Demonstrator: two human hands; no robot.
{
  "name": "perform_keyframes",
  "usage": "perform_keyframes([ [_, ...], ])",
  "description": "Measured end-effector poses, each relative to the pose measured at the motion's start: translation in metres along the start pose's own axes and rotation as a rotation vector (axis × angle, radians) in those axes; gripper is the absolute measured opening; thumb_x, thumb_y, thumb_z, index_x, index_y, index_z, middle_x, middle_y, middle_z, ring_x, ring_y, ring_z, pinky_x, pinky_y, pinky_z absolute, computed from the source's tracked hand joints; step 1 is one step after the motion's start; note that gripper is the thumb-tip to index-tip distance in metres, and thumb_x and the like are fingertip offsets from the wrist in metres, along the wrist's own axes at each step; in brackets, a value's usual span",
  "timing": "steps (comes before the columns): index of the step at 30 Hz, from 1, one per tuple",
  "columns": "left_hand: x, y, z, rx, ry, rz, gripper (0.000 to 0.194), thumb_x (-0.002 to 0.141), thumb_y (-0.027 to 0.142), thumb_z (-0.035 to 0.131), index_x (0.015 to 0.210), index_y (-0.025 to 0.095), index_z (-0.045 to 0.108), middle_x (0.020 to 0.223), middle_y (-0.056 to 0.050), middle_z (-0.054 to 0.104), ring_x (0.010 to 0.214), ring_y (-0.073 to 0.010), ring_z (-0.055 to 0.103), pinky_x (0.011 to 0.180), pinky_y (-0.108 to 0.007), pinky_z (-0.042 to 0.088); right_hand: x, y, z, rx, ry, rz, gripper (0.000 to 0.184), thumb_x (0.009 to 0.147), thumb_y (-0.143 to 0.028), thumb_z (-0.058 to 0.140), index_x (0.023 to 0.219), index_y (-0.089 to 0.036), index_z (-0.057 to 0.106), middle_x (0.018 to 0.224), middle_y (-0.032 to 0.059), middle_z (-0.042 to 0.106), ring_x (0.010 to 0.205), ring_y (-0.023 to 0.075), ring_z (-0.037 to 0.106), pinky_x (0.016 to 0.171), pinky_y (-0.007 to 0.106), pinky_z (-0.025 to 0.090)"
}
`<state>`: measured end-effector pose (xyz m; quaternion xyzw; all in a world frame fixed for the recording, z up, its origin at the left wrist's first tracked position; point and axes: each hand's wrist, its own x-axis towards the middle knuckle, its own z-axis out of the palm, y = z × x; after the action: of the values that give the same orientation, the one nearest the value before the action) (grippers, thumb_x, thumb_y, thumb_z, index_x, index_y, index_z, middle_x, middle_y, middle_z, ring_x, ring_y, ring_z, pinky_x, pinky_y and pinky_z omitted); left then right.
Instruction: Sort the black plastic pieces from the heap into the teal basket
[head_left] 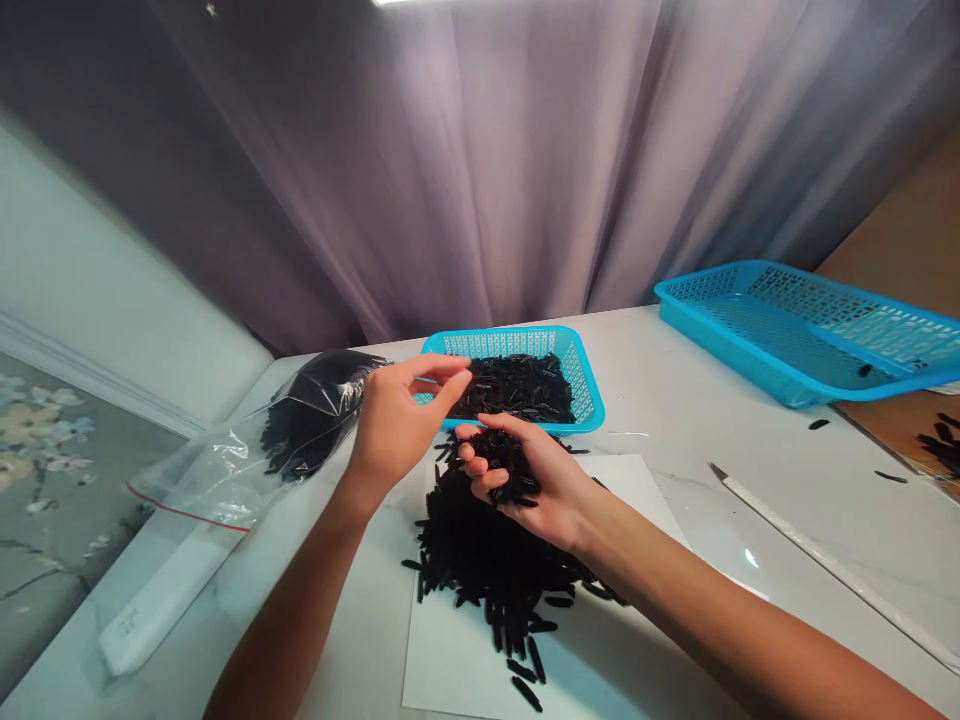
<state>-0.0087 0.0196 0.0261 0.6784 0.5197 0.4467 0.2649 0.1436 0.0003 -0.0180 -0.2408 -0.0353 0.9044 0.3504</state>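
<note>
White table (337, 620), mauve curtain (525, 180) behind; a heap of black sticks (487, 540) lay below your right hand (551, 490).
That hand, the nearer, cupped a clump (510, 470); your left hand (397, 425) had its fingertips nearly together, their grip unclear. From near the blue basket (594, 400), the heap stretched toward you over white paper (450, 670), its slim, short sticks pointing various ways.

A small makeshift workspace, possibly in a home. A table (630, 360) stands against a draped curtain (510, 170) and floral wall (37, 450).
</note>
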Motion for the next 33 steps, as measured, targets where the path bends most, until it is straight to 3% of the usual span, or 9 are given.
perform_keyframes([
  [2,0.003,-0.003,0.000,0.105,-0.043,0.009,0.020,0.086,0.033,0.072,0.103,0.023,0.077,0.100,-0.001,0.077,0.087,-0.0152,0.070,0.077,-0.027,0.056,0.000,-0.001,0.001,-0.013,0.012,-0.014,0.026,0.097,-0.022,0.048,0.082,-0.007,0.062,0.063,0.0062,0.057,0.047,0.0058,0.046,0.037,0.010,0.034],
  [6,-0.006,0.011,-0.006,0.263,-0.388,0.094,0.019,0.079,0.037,0.080,0.095,0.027,0.078,0.090,0.002,0.076,0.086,-0.0166,0.067,0.075,-0.029,0.052,0.003,0.002,-0.003,-0.046,0.051,-0.101,0.018,0.091,-0.018,0.053,0.076,-0.011,0.062,0.064,0.0042,0.059,0.048,0.0075,0.049,0.039,0.013,0.038],
  [9,-0.018,0.022,-0.005,0.403,-0.479,0.218,0.022,0.075,0.031,0.084,0.094,0.024,0.077,0.088,0.000,0.074,0.090,-0.0195,0.064,0.079,-0.032,0.050,0.007,0.007,-0.007,-0.071,0.088,-0.150,0.017,0.085,-0.014,0.054,0.070,-0.013,0.061,0.063,0.0035,0.061,0.048,0.0094,0.051,0.040,0.017,0.042],
  [12,-0.022,0.024,0.000,0.401,-0.488,0.226,0.008,0.081,0.021,0.077,0.089,0.022,0.077,0.086,-0.001,0.074,0.085,-0.0185,0.065,0.078,-0.033,0.050,0.009,0.010,-0.008,-0.069,0.094,-0.165,0.018,0.082,-0.011,0.054,0.065,-0.014,0.058,0.059,0.0009,0.057,0.045,0.0083,0.048,0.038,0.016,0.039],
  [15,-0.021,0.023,0.001,0.348,-0.445,0.204,0.010,0.080,0.016,0.076,0.085,0.024,0.078,0.083,0.000,0.075,0.081,-0.0172,0.066,0.075,-0.030,0.050,0.008,0.009,-0.005,-0.044,0.067,-0.160,0.019,0.083,-0.011,0.054,0.064,-0.014,0.057,0.059,-0.0004,0.055,0.043,0.0062,0.043,0.038,0.015,0.037],
  [19,-0.018,0.023,-0.003,0.201,-0.357,0.137,0.006,0.084,0.022,0.075,0.087,0.026,0.079,0.077,0.003,0.077,0.070,-0.0142,0.069,0.070,-0.026,0.053,0.003,0.005,-0.001,0.003,0.037,-0.127,0.015,0.089,-0.013,0.052,0.077,-0.013,0.061,0.062,0.0012,0.055,0.045,0.0059,0.042,0.037,0.012,0.036],
  [25,-0.017,0.020,-0.005,-0.009,-0.307,-0.031,0.013,0.084,0.022,0.074,0.095,0.026,0.079,0.096,0.002,0.078,0.066,-0.0119,0.073,0.075,-0.025,0.060,-0.003,0.003,0.003,0.034,0.047,-0.100,0.017,0.092,-0.015,0.049,0.078,-0.013,0.059,0.061,0.0038,0.056,0.048,0.0078,0.047,0.036,0.010,0.035],
  [29,-0.017,0.020,-0.005,-0.053,-0.261,-0.038,0.019,0.080,0.023,0.079,0.099,0.026,0.078,0.094,0.001,0.079,0.082,-0.0144,0.076,0.078,-0.022,0.062,-0.002,0.003,0.004,0.031,0.047,-0.094,0.020,0.092,-0.017,0.049,0.075,-0.013,0.058,0.059,0.0041,0.055,0.046,0.0072,0.044,0.036,0.011,0.035],
  [33,-0.018,0.023,-0.005,-0.021,-0.229,-0.003,0.012,0.080,0.030,0.079,0.089,0.021,0.079,0.088,-0.001,0.079,0.077,-0.0160,0.076,0.073,-0.022,0.063,-0.001,0.004,0.003,0.034,0.045,-0.094,0.015,0.091,-0.015,0.051,0.078,-0.014,0.059,0.061,0.0047,0.055,0.049,0.0091,0.047,0.037,0.011,0.036],
])
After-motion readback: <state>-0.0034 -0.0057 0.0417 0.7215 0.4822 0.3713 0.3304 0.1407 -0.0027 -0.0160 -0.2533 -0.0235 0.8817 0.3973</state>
